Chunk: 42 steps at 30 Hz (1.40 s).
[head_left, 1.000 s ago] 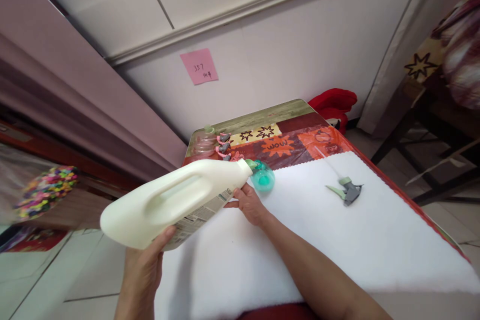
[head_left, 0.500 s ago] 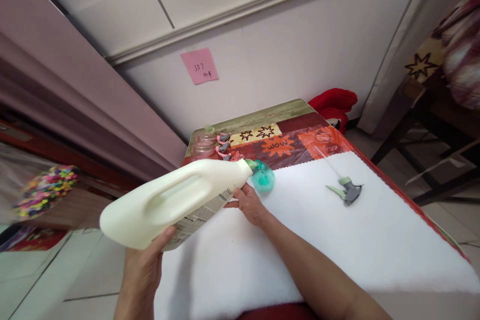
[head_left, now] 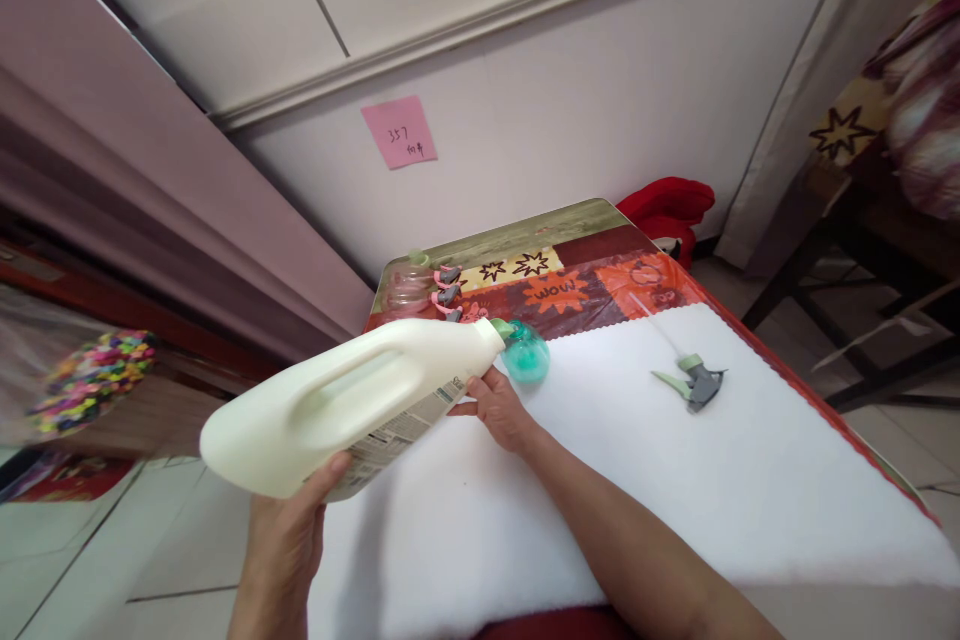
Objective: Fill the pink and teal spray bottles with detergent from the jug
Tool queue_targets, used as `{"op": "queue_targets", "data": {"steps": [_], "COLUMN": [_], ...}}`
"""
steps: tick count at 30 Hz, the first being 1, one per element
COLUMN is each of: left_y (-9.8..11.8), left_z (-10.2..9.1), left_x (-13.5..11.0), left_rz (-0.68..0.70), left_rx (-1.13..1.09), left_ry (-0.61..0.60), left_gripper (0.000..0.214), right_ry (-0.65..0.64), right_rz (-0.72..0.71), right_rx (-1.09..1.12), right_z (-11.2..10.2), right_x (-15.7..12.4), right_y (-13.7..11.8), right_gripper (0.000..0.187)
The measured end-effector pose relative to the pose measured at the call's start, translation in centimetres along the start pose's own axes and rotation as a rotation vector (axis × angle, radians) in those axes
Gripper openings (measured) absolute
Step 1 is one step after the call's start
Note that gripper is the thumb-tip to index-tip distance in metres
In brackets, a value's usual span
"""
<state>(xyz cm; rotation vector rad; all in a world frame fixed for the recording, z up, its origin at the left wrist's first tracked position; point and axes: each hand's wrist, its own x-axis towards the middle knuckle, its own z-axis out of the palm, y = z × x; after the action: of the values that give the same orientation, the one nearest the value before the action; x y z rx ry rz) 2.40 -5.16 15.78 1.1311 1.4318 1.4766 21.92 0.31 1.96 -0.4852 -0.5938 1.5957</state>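
Observation:
A large cream detergent jug (head_left: 345, 390) is tilted, its green spout over the mouth of a small clear green spray bottle (head_left: 528, 358). My left hand (head_left: 300, 510) grips the jug's body near its base. Close to the neck, my right hand (head_left: 495, 408) is closed around the jug's underside; some of its fingers are hidden. Green liquid shows inside the small bottle, which stands on the white cloth. To the right lies a grey and green trigger spray head (head_left: 699, 382) with its thin tube.
Clear bottles (head_left: 405, 292) with pink and grey spray heads lie at the table's back left. The white fluffy cloth (head_left: 675, 510) covers the front of the table. A dark stool (head_left: 825, 270) stands to the right; a curtain (head_left: 247, 210) hangs at the left.

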Motion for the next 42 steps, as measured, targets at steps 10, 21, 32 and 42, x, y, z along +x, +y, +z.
{"op": "queue_targets", "data": {"steps": [10,21,32,42], "left_y": [0.00,-0.21,-0.30,-0.32], "left_z": [0.04,-0.27,-0.29,-0.31], "left_x": [-0.13,-0.04,0.08,0.06], "left_rz": [-0.005,-0.001,0.006,0.013], "left_rx": [-0.011,-0.026,-0.020,-0.009], "left_ry": [0.010,-0.007,-0.009,-0.018], "left_gripper": [0.073,0.072,0.074,0.073], "right_ry": [-0.009,-0.004,-0.008,-0.008], "right_rz": [-0.007,0.001,0.004,-0.002], "right_rx": [-0.004,-0.005,0.012,0.014], "right_z": [-0.01,0.11,-0.03,0.01], "right_x": [-0.02,-0.10,0.03,0.03], "right_y": [-0.05,-0.23,0.05,-0.05], "right_gripper": [0.053,0.055,0.054,0.052]}}
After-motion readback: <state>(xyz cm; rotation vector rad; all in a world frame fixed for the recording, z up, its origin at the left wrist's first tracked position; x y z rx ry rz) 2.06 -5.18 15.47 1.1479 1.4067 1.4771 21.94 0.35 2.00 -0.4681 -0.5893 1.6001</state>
